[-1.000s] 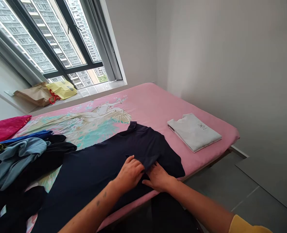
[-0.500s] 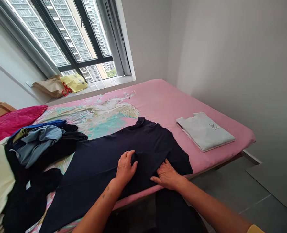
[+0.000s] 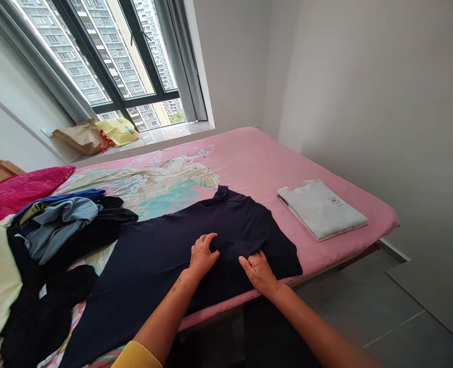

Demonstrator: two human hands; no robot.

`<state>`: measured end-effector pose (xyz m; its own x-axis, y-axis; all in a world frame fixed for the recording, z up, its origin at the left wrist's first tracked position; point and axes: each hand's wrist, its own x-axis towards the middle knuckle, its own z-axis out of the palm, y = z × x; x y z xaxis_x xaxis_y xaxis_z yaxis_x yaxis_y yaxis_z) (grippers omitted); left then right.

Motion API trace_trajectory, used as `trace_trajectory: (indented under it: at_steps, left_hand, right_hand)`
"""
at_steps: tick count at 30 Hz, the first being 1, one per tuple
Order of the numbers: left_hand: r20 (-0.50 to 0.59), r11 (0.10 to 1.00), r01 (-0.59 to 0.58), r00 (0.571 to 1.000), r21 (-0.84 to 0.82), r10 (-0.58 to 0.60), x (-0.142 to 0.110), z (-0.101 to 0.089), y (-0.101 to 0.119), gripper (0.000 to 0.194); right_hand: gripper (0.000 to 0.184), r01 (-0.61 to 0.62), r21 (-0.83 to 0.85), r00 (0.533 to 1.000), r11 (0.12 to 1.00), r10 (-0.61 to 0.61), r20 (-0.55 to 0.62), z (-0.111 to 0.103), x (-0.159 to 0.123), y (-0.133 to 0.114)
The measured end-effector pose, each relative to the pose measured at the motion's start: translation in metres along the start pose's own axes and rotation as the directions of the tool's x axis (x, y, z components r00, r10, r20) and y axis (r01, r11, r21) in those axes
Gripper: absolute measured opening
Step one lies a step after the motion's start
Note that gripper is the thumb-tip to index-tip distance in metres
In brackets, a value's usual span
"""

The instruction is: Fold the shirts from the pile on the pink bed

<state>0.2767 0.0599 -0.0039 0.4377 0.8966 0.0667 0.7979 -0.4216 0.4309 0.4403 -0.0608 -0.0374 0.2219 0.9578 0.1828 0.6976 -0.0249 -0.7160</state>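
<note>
A dark navy shirt lies spread across the near side of the pink bed, its collar pointing toward the window. My left hand sits on the shirt near its right sleeve, fingers curled around a fold of the cloth. My right hand lies beside it on the same sleeve area by the bed's near edge, fingers stretched flat and pressing the fabric. Both forearms reach in from the bottom of the view.
A folded white shirt lies on the bed's right end. A heap of blue, black and cream clothes and a magenta pillow fill the left. Paper bags sit on the windowsill. Grey floor lies to the right.
My hands have shifted on the sleeve: the left moved slightly right and curled on a fold, and the right slid up nearer to it. The view barely moved.
</note>
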Motion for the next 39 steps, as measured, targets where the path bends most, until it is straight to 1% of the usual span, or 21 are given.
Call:
trace_trajectory:
  at_steps: [1, 3, 5, 8, 9, 10, 12, 13, 14, 15, 17, 18, 19, 21, 24, 27, 29, 31, 33, 36, 39]
  left_hand:
    - [0.008, 1.0, -0.012, 1.0, -0.017, 0.012, 0.003, 0.0, 0.001, 0.043]
    - [0.024, 0.996, 0.029, 0.999, -0.082, -0.027, 0.011, 0.001, 0.0, 0.027]
    - [0.034, 0.982, 0.118, 0.993, -0.147, -0.115, 0.022, 0.003, -0.003, 0.017]
    - [-0.003, 0.961, 0.206, 0.978, -0.186, -0.21, 0.034, 0.006, -0.012, 0.026]
    - [-0.03, 0.956, 0.221, 0.973, -0.193, -0.231, 0.035, 0.006, -0.015, 0.027]
    - [-0.063, 0.953, 0.23, 0.967, -0.199, -0.247, 0.034, 0.006, -0.016, 0.028]
    - [-0.14, 0.955, 0.213, 0.96, -0.206, -0.244, 0.024, 0.006, -0.014, 0.028]
    - [-0.176, 0.969, 0.155, 0.966, -0.194, -0.19, 0.017, 0.006, -0.01, 0.026]
    - [-0.194, 0.985, 0.059, 0.977, -0.164, -0.091, 0.008, 0.006, -0.005, 0.025]
    - [-0.185, 0.991, -0.068, 0.982, -0.117, 0.045, -0.001, 0.007, 0.0, 0.024]
    - [-0.095, 0.95, -0.313, 0.946, -0.008, 0.311, -0.017, 0.01, 0.009, 0.027]
    - [-0.044, 0.927, -0.374, 0.926, 0.042, 0.375, -0.024, 0.012, 0.012, 0.028]
    - [-0.006, 0.922, -0.378, 0.925, 0.082, 0.38, -0.029, 0.015, 0.013, 0.031]
    - [0.011, 0.942, -0.304, 0.952, 0.145, 0.306, -0.037, 0.019, 0.008, 0.039]
    - [-0.031, 0.961, -0.221, 0.973, 0.166, 0.229, -0.043, 0.024, -0.007, 0.052]
    - [-0.114, 0.967, -0.216, 0.966, 0.139, 0.232, -0.047, 0.025, -0.015, 0.045]
    - [-0.109, 0.96, -0.257, 0.957, 0.113, 0.269, -0.051, 0.025, -0.014, 0.036]
    - [-0.073, 0.952, -0.293, 0.951, 0.09, 0.299, -0.055, 0.025, -0.01, 0.033]
    - [-0.056, 0.954, -0.288, 0.955, 0.08, 0.293, -0.059, 0.024, -0.008, 0.037]
    - [-0.053, 0.964, -0.257, 0.964, 0.072, 0.261, -0.063, 0.024, -0.01, 0.045]
    - [-0.054, 0.968, -0.244, 0.968, 0.052, 0.247, -0.065, 0.026, -0.012, 0.047]
  right_hand:
    - [0.052, -0.042, 0.044, 0.999, 0.998, 0.041, 0.009, -0.003, 0.005, -0.001]
    - [0.055, -0.128, 0.189, 0.991, 0.974, 0.12, 0.051, -0.012, 0.02, -0.003]
    - [0.055, -0.19, 0.409, 0.982, 0.893, 0.166, 0.093, -0.022, 0.04, -0.005]
    - [0.056, -0.247, 0.655, 0.962, 0.715, 0.262, 0.077, -0.032, 0.063, -0.003]
    - [0.056, -0.249, 0.678, 0.953, 0.692, 0.3, 0.044, -0.033, 0.066, -0.001]
    - [0.055, -0.234, 0.671, 0.946, 0.703, 0.323, -0.008, -0.034, 0.066, 0.0]
    - [0.048, -0.149, 0.572, 0.952, 0.806, 0.273, -0.137, -0.032, 0.06, 0.002]
    - [0.043, -0.087, 0.488, 0.961, 0.868, 0.202, -0.187, -0.03, 0.054, 0.002]
    - [0.039, -0.019, 0.392, 0.972, 0.92, 0.109, -0.209, -0.027, 0.048, 0.001]
    - [0.036, 0.053, 0.291, 0.981, 0.955, 0.005, -0.195, -0.023, 0.042, 0.0]
    - [0.034, 0.187, 0.095, 0.981, 0.978, -0.18, -0.079, -0.016, 0.032, 0.001]
    - [0.034, 0.23, 0.0, 0.973, 0.973, -0.23, -0.009, -0.012, 0.029, 0.003]
    - [0.035, 0.249, -0.093, 0.968, 0.964, -0.246, 0.048, -0.01, 0.027, 0.007]
    - [0.037, 0.205, -0.258, 0.979, 0.944, -0.194, 0.068, -0.01, 0.026, 0.02]
    - [0.041, 0.048, -0.384, 0.996, 0.922, -0.075, -0.056, -0.018, 0.031, 0.039]
    - [0.04, -0.067, -0.432, 0.994, 0.9, 0.024, -0.105, -0.03, 0.042, 0.046]
    - [0.042, -0.129, -0.474, 0.991, 0.871, 0.102, -0.082, -0.034, 0.054, 0.045]
    - [0.046, -0.182, -0.509, 0.982, 0.841, 0.184, -0.048, -0.033, 0.068, 0.041]
    - [0.046, -0.217, -0.525, 0.966, 0.823, 0.259, 0.007, -0.028, 0.081, 0.039]
    - [0.039, -0.214, -0.493, 0.944, 0.843, 0.309, 0.117, -0.019, 0.092, 0.04]
    - [0.042, -0.268, -0.465, 0.925, 0.844, 0.36, 0.119, -0.017, 0.093, 0.046]
